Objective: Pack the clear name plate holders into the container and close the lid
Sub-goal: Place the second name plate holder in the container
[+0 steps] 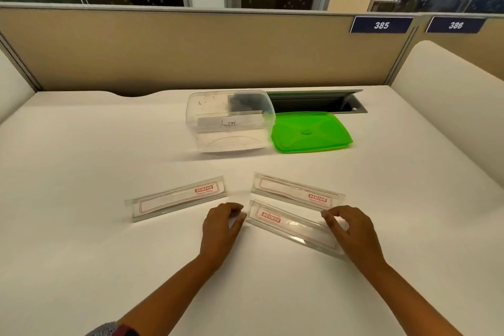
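Three clear name plate holders with red "GEMSON" labels lie on the white table. One holder [177, 197] is at the left, a second [296, 191] at the right, and a third [293, 226] nearest me. My left hand [222, 222] rests at the near holder's left end with fingers curled, touching it. My right hand [351, 229] is at its right end, fingers spread over it. The clear container [229, 120] stands open farther back with one holder inside. The green lid [311, 131] lies flat to its right.
A beige partition wall [191, 49] runs along the table's far edge, with number signs 385 and 386. A grey cable tray opening [316, 102] sits behind the lid. White side panels flank the desk on both sides.
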